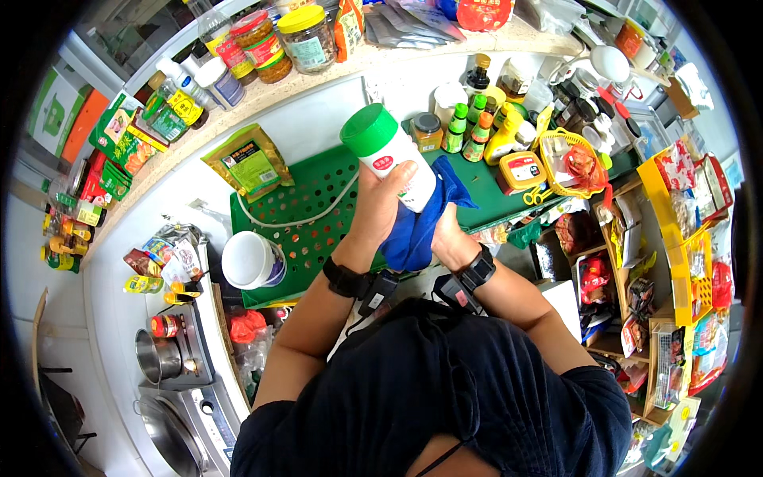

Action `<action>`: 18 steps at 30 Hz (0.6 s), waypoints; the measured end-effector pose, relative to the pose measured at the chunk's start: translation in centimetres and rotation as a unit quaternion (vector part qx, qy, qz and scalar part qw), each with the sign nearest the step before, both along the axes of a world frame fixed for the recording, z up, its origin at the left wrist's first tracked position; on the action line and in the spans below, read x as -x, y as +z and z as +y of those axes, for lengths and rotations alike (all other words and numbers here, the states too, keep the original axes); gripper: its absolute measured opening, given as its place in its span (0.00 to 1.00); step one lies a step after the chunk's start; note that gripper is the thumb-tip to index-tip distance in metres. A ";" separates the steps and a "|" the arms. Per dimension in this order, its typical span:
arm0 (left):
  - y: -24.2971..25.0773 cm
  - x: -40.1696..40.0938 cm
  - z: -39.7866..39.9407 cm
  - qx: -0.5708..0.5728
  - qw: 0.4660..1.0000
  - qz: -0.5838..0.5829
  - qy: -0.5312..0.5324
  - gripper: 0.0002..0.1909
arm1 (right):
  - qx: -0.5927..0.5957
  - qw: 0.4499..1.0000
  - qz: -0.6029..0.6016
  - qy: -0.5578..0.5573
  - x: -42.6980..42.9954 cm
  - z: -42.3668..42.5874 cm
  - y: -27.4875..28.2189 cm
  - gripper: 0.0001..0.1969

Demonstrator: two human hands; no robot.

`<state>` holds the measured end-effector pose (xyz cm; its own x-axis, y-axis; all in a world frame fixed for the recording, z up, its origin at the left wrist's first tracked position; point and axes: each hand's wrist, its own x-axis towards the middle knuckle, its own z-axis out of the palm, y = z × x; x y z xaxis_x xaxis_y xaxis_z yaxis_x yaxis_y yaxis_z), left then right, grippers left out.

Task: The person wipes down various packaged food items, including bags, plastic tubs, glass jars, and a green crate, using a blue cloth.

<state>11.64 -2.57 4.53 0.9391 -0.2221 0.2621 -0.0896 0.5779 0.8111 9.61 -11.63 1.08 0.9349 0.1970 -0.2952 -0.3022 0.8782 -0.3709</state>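
A white plastic bottle with a green lid (390, 156) is tilted in front of me over the green shelf. My left hand (381, 203) grips its side, thumb across the front. A blue cloth (411, 235) wraps the lower end of the bottle, and my right hand (447, 232) holds the cloth against it; most of those fingers are hidden. Left of my hands, a white plastic tub (253, 260) stands on the perforated green shelf (310, 220). A green and gold foil pouch (250, 164) leans behind it.
Sauce bottles (477, 137), a lidded glass jar (426, 131) and a yellow basket (573, 164) crowd the shelf's right side. Jars (307, 45) line the stone ledge (334, 74) at the back. A steel pot (158, 356) sits at left, a wooden rack of packets (620, 262) at right.
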 end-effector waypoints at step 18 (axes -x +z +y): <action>0.0 -3.3 2.1 -0.056 0.990 -0.047 0.123 0.18 | 0.263 0.957 -0.121 0.016 0.9 -2.9 -2.2 0.13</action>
